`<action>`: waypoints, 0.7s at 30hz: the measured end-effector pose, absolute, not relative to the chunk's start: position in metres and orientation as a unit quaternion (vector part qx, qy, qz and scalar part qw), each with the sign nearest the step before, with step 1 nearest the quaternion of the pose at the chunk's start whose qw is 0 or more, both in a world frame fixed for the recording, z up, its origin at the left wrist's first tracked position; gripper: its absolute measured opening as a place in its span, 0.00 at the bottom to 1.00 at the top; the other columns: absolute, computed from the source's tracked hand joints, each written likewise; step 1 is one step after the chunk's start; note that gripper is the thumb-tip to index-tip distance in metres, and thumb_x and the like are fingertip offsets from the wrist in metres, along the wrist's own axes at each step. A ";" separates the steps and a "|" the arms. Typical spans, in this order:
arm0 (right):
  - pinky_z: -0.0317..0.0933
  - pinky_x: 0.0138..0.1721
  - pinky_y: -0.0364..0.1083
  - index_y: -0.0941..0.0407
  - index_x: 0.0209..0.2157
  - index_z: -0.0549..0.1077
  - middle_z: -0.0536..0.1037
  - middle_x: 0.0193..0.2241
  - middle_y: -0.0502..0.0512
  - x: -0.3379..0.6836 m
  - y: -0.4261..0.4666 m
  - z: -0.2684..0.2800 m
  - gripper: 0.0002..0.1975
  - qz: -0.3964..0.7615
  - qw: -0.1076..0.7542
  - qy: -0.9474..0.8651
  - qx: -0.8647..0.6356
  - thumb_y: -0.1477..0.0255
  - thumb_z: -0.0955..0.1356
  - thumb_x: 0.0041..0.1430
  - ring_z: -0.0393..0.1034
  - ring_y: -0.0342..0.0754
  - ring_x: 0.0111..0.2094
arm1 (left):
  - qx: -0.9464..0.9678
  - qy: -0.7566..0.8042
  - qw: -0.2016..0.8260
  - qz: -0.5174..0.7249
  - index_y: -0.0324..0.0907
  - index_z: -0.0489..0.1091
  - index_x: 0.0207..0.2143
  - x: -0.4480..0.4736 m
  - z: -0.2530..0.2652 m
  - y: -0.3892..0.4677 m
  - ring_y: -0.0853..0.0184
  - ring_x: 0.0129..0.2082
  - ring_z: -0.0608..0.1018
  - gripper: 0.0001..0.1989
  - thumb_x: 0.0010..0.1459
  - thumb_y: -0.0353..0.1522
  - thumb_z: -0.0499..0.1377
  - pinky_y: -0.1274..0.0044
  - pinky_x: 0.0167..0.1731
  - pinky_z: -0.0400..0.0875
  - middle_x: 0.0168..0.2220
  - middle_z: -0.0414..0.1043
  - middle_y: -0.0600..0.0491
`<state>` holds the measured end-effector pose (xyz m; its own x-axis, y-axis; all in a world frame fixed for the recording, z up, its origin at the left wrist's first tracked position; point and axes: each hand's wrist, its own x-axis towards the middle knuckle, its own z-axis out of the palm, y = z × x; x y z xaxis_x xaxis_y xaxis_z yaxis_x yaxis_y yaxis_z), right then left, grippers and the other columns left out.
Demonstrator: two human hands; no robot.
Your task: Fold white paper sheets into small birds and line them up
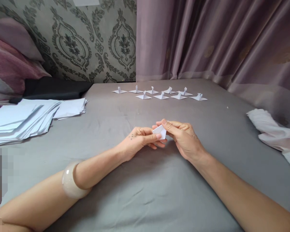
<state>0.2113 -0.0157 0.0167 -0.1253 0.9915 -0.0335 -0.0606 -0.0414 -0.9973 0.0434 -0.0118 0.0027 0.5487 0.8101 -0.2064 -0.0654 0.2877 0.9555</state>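
Note:
A small folded piece of white paper [160,131] is held between my two hands, above the grey sheet. My left hand [145,137] pinches its lower edge, thumb in front and fingers behind. My right hand [183,133] grips the upper right corner between thumb and fingers. Part of the paper is covered by the thumbs, and its back side is hidden. Beyond the hands, several folded white paper cranes [161,95] stand in two rough rows with their wings spread.
Stacks of white paper sheets [21,119] lie at the left, by a black flat item [58,88]. A crumpled white cloth [275,129] is at the right. Behind the grey-covered surface [111,119] are patterned wallpaper [99,42] and a mauve curtain [157,42].

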 end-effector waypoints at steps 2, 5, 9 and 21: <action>0.62 0.48 0.51 0.55 0.29 0.81 0.82 0.34 0.57 0.214 -0.015 0.017 0.15 0.556 0.470 -0.497 -0.472 0.57 0.71 0.52 0.74 0.51 0.40 | 0.515 0.359 0.718 0.300 0.36 0.77 0.36 0.044 0.002 -0.012 0.63 0.39 0.80 0.14 0.56 0.39 0.63 0.76 0.38 0.69 0.39 0.78 0.45; 0.63 0.46 0.51 0.57 0.26 0.81 0.81 0.32 0.57 0.216 -0.013 0.018 0.15 0.554 0.464 -0.487 -0.491 0.58 0.72 0.50 0.74 0.51 0.37 | 0.519 0.375 0.702 0.311 0.37 0.77 0.34 0.045 0.000 -0.013 0.65 0.38 0.79 0.15 0.56 0.41 0.62 0.77 0.37 0.68 0.36 0.78 0.47; 0.63 0.44 0.49 0.57 0.27 0.80 0.81 0.33 0.57 0.217 -0.012 0.017 0.16 0.556 0.454 -0.487 -0.498 0.57 0.72 0.50 0.74 0.51 0.37 | 0.511 0.414 0.669 0.345 0.39 0.77 0.29 0.045 -0.001 -0.011 0.71 0.30 0.74 0.13 0.51 0.41 0.66 0.79 0.32 0.65 0.27 0.74 0.52; 0.61 0.36 0.45 0.56 0.33 0.79 0.78 0.32 0.53 0.219 -0.007 0.009 0.19 0.571 0.382 -0.524 -0.504 0.54 0.72 0.47 0.68 0.45 0.32 | 0.449 0.463 0.662 0.382 0.37 0.76 0.25 0.039 -0.003 -0.003 0.72 0.27 0.68 0.11 0.46 0.38 0.68 0.77 0.29 0.61 0.25 0.69 0.53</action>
<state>0.2186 -0.0071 0.0089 -0.2017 0.9637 -0.1749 0.0924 -0.1591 -0.9829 0.0388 -0.0026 -0.0031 0.2796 0.9212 -0.2706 -0.0895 0.3056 0.9479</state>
